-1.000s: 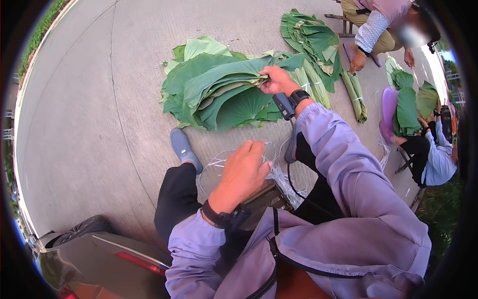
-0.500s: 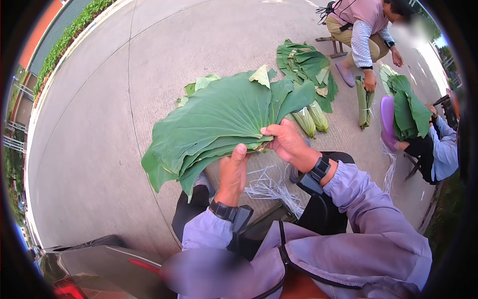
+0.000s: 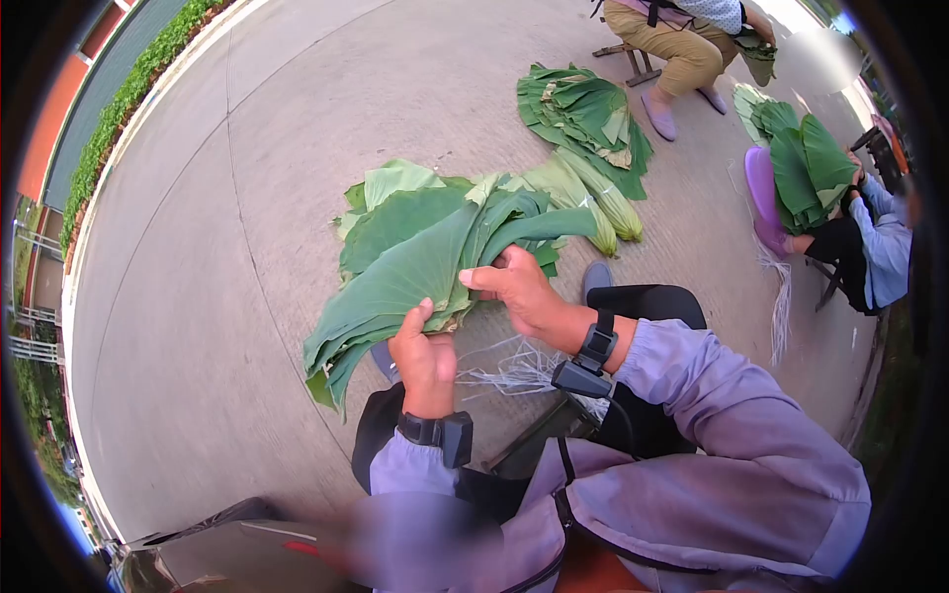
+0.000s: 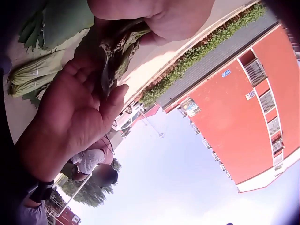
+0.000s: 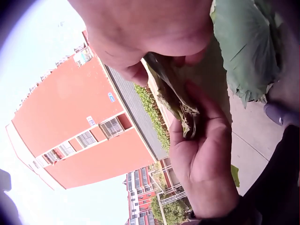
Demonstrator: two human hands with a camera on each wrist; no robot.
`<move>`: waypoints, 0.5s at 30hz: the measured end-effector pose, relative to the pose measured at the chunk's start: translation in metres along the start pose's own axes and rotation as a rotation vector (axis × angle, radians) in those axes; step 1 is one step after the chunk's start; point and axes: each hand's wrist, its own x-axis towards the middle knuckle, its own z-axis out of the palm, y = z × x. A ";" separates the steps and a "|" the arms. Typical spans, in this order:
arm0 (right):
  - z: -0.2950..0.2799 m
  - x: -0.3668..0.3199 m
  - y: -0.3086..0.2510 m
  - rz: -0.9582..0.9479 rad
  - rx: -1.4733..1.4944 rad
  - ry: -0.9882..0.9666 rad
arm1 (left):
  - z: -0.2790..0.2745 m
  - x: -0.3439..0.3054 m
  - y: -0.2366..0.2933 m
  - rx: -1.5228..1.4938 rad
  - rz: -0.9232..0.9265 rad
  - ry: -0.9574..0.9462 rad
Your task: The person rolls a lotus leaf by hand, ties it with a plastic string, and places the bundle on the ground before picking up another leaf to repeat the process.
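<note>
In the head view a folded stack of green lotus leaves [image 3: 400, 287] spreads out over the ground in front of me. My left hand [image 3: 425, 368] holds its near edge from below, thumb on top. My right hand [image 3: 529, 295] grips the stack's right side, its thumb lying across the upper leaf. Both wrist views show the brownish, crumpled leaf ends [image 4: 123, 56] between the two hands. Behind the held stack, more lotus leaves [image 3: 405, 178] lie on the pavement, partly covered by it.
Tied leaf bundles [image 3: 605, 203] and a fanned leaf pile [image 3: 583, 124] lie farther right. White strings [image 3: 519, 368] are heaped by my feet. A person in tan trousers [image 3: 672, 49] sits beyond; another in a blue top [image 3: 883, 247] handles leaves. A car [image 3: 227, 558] stands lower left.
One second ago only my right hand held leaves at the pile and the left was free. Both hands now hold the stack, which has folded narrower since half a second ago.
</note>
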 end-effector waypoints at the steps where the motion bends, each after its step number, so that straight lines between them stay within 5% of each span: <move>1: -0.003 0.003 0.000 -0.011 0.043 -0.004 | -0.004 0.002 0.001 -0.029 -0.009 0.000; 8: -0.023 0.014 0.016 0.118 0.080 -0.198 | -0.008 -0.002 0.018 -0.138 -0.010 -0.012; 11: -0.017 0.012 0.028 0.026 -0.019 -0.409 | -0.005 -0.005 0.026 -0.208 0.001 -0.033; 15: -0.010 0.018 0.022 0.200 -0.133 -0.155 | -0.002 -0.010 0.029 -0.218 0.007 -0.007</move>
